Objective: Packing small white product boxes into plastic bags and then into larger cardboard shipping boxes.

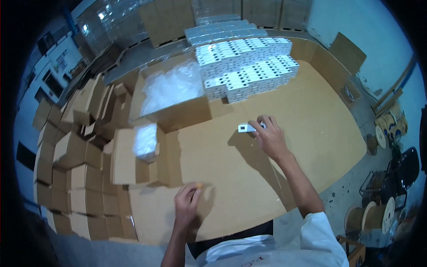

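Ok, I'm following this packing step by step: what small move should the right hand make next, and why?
Probably lift the small white box toward the body: the right hand already has its fingers on it, far out on the cardboard tabletop, while the left hand rests near the front edge.

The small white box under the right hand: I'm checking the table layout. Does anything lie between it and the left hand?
Nothing visible does. Only bare cardboard tabletop lies between the small white box, at the right hand, and the left hand.

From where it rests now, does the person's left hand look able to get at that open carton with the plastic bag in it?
Probably yes. The left hand lies flat on the cardboard tabletop, and the open carton with its plastic bag sits just ahead to its left, with nothing between them.
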